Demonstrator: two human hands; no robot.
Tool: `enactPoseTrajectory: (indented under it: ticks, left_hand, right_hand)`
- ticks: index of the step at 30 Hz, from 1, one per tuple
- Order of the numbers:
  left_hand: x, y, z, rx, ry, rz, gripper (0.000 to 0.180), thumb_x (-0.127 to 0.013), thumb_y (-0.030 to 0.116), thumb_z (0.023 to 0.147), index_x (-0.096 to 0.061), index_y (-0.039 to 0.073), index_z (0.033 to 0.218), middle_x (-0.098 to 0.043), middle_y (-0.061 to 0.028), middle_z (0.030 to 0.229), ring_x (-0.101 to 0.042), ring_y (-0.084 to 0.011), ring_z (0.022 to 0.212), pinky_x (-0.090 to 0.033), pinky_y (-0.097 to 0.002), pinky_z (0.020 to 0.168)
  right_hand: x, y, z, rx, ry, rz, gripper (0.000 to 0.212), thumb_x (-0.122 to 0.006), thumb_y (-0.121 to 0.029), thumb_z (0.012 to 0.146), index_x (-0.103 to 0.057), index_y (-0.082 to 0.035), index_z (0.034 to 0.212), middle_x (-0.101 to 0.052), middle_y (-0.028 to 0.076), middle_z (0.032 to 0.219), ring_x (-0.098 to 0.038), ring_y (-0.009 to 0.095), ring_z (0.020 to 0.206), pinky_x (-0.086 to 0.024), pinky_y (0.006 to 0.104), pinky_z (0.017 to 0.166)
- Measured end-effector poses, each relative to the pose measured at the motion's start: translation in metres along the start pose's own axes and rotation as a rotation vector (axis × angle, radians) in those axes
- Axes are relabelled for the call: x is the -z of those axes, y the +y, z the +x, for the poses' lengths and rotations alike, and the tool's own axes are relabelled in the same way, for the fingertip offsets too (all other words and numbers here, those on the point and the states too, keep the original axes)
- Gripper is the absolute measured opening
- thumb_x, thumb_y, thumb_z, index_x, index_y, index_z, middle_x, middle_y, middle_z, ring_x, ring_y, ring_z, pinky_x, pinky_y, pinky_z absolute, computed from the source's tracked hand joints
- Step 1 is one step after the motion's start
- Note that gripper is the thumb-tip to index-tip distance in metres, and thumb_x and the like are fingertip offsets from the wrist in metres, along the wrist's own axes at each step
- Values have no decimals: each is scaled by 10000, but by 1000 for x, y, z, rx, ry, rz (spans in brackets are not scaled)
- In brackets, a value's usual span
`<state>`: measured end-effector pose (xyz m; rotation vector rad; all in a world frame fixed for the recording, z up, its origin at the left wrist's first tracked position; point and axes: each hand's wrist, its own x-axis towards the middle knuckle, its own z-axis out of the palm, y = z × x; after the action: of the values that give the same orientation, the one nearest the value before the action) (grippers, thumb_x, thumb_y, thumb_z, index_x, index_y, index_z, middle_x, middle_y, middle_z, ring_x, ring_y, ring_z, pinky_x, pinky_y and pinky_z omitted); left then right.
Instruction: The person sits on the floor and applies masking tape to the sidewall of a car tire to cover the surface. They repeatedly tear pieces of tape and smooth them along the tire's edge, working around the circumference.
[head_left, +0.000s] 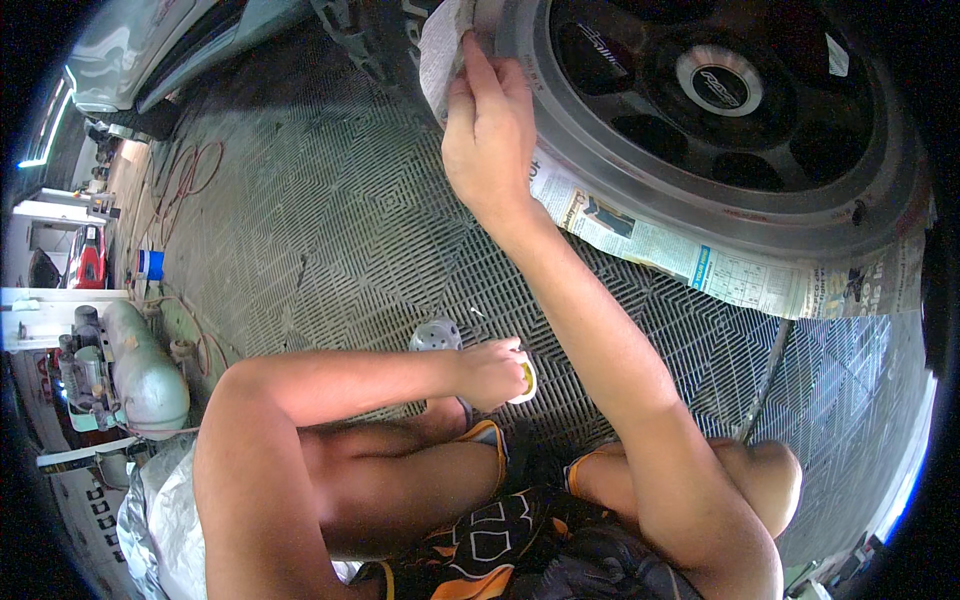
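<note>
A wheel [640, 190] with a grey outer rim, dark spokes and a round centre cap fills the upper right. Printed newspaper [690, 265] sticks out around its near edge. My right hand [490, 130] reaches up to the wheel's left side, its fingers pressed together on a pale piece of paper [440, 60] at the rim. Lower down, above my leg, my left hand [490, 374] is closed around a white ring with a yellowish inside, which looks like a roll of tape [526, 382]. My fingers cover part of it.
Patterned grid tiles [330, 210] cover the floor. A grey perforated shoe [437, 335] is beyond my left hand. An air compressor tank [145, 370], a blue container [150, 265] and a red hose [190, 170] are at the left. Part of a car [150, 45] shows at the upper left.
</note>
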<state>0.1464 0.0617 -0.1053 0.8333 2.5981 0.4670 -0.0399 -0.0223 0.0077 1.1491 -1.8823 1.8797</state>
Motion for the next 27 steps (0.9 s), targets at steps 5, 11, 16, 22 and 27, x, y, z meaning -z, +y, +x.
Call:
enactPoseTrajectory:
  ticks: [5, 11, 16, 22, 27]
  left_hand:
    - [-3, 0, -2, 12, 11, -5, 103, -741, 202, 655, -686, 129, 700, -676, -5, 746, -645, -217, 839, -453, -372, 803]
    - [5, 1, -2, 32, -75, -24, 114, -742, 202, 674, -686, 123, 733, -678, -10, 758, -652, -227, 866, -465, -384, 856]
    - [-10, 1, -1, 26, 59, -75, 78, -713, 187, 687, -698, 123, 728, -684, -22, 754, -658, -234, 871, -462, -394, 878]
    - [93, -2, 18, 298, -369, -311, 145, -672, 170, 813, -704, 60, 903, -730, -143, 837, -715, -293, 797, -483, -437, 853]
    - [153, -25, -4, 540, 376, -671, 247, -619, 170, 860, -665, 0, 1033, -678, -124, 768, -658, -218, 690, -493, -360, 717]
  right_hand:
    - [0, -4, 1, 8, 1, 14, 446, -561, -100, 977, -592, -7, 1412, -605, 203, 1115, -605, 361, 1022, -481, 422, 918]
    - [-8, -2, 2, 81, 111, 38, 421, -617, -45, 868, -640, 25, 1283, -612, 236, 1019, -587, 425, 909, -472, 527, 787]
    - [-7, -3, 6, 79, 170, 51, 398, -642, -62, 856, -653, 14, 1246, -620, 220, 1033, -591, 422, 936, -477, 533, 794]
    - [16, 10, 7, -78, 118, 176, 302, -618, -59, 865, -730, -33, 1144, -681, 171, 969, -648, 390, 904, -517, 479, 806]
    - [48, 20, 24, -41, 159, 218, 283, -587, -38, 862, -765, -46, 1082, -720, 150, 928, -704, 348, 862, -553, 429, 789]
